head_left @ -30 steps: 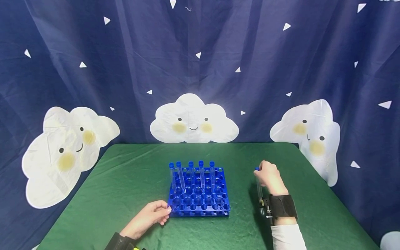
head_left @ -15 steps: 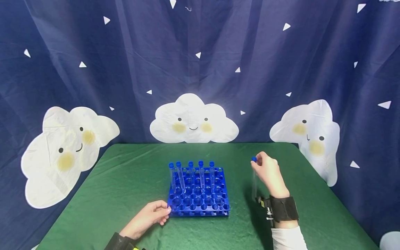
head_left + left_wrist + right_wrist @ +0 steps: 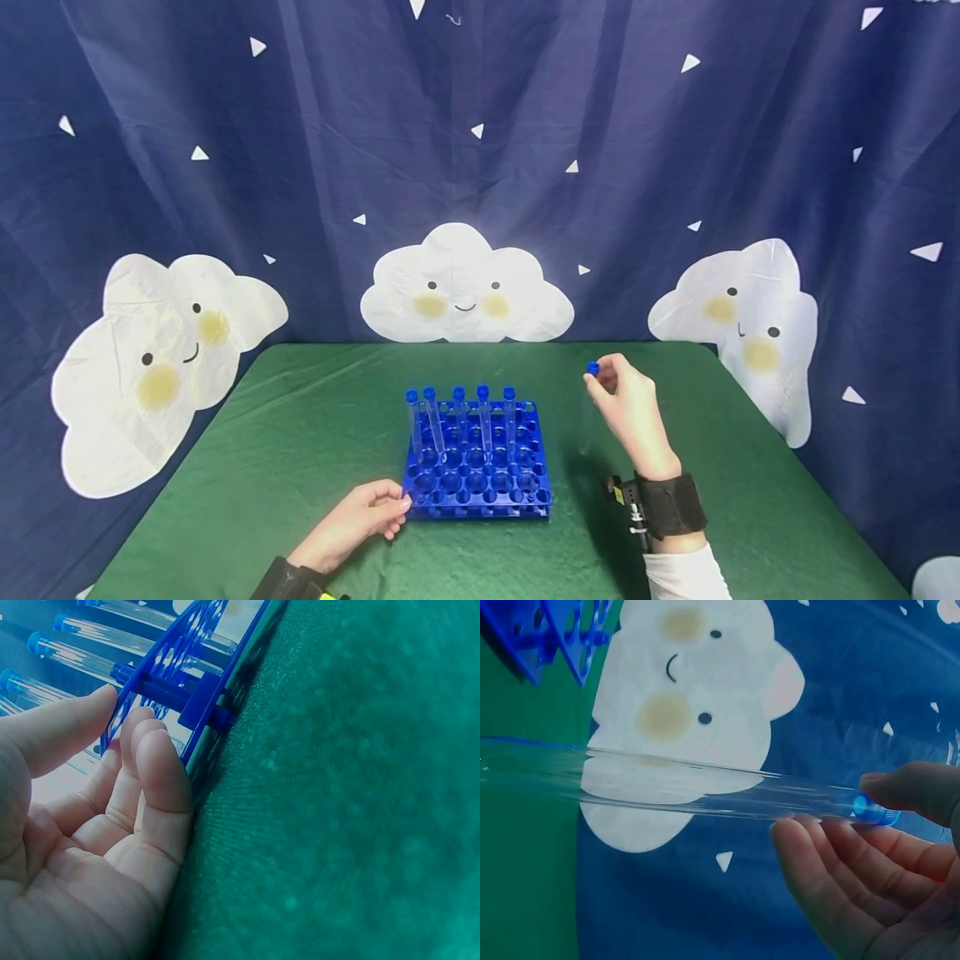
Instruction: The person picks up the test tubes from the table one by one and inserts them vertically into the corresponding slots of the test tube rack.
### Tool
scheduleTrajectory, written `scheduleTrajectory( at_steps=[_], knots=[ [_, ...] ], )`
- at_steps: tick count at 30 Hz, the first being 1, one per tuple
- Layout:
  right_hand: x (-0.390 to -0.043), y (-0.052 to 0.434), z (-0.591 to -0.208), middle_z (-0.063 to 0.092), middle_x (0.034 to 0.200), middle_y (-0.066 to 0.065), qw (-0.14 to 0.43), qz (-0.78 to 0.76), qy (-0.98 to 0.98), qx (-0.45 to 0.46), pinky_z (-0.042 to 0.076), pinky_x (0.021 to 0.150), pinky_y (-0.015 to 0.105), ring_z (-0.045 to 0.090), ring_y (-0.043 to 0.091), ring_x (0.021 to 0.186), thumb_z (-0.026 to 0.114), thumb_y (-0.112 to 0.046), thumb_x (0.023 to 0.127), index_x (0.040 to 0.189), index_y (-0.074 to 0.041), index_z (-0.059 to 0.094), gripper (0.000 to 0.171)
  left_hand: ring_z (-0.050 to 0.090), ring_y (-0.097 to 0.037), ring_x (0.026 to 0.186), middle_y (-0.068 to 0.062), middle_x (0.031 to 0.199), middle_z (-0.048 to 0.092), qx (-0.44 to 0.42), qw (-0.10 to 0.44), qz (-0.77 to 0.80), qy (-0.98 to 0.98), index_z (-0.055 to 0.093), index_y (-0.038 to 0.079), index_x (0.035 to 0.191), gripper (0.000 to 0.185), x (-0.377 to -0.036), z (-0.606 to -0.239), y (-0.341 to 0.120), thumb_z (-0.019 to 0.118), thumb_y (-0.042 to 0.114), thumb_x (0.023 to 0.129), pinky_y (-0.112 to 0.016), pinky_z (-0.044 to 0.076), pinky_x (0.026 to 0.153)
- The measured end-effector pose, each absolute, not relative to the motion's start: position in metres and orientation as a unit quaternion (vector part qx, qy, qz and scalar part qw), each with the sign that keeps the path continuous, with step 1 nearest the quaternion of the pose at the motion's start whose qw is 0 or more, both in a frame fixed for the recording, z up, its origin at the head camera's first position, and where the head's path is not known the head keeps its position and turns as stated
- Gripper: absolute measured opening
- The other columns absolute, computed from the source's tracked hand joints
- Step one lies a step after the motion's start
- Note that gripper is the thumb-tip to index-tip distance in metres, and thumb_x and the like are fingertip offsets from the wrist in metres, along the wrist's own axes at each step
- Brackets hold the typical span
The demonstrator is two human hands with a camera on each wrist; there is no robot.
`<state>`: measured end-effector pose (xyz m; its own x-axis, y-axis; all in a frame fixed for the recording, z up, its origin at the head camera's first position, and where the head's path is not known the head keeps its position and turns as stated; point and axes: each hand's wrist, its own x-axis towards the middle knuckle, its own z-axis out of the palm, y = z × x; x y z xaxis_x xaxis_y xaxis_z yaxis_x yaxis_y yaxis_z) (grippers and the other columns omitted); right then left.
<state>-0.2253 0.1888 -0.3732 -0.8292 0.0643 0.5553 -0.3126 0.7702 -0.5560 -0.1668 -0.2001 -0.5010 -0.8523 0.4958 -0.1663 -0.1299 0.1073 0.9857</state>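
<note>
Our right hand (image 3: 628,406) pinches a clear test tube (image 3: 675,786) by its blue cap, lifted above the green table (image 3: 315,433) right of the blue rack (image 3: 477,467). Our left hand (image 3: 358,521) rests relaxed, fingertips touching the rack's near-left corner.

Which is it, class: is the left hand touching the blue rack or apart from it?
Touching. In the left wrist view the left hand has its fingers pressed against the edge of the blue rack; the head view shows no gap.

The left hand (image 3: 358,522) lies low at near left, fingers relaxed; the right hand (image 3: 626,406) is raised at right, fingertips (image 3: 889,787) pinching.
</note>
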Motion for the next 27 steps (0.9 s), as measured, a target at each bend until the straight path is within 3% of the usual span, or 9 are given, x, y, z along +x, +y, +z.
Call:
scheduleTrajectory(
  at_steps=[10,27],
  knots=[
    [-0.216,0.167,-0.368,0.068,0.08,0.006,0.278,0.397,-0.867,0.118,0.05,0.058,0.02,0.066,0.018,0.07,0.074,-0.011,0.086,0.101,-0.004,0.061,0.02,0.056,-0.007,0.072,0.0,0.086,0.058,0.12,0.239,0.654,0.708,0.055,-0.003,0.104,0.024,-0.166,-0.501,-0.2,0.058,0.02,0.098,-0.022,0.053,0.067],
    [-0.215,0.153,-0.372,0.069,0.085,0.006,0.263,0.399,-0.868,0.138,0.053,0.066,0.026,0.068,0.019,0.082,0.074,-0.012,0.086,0.098,-0.008,0.062,0.018,0.056,-0.006,0.072,0.0,0.086,0.058,0.13,0.236,0.659,0.703,0.055,-0.004,0.104,0.025,-0.167,-0.502,-0.2,0.058,0.019,0.098,-0.021,0.053,0.066]
  ],
)
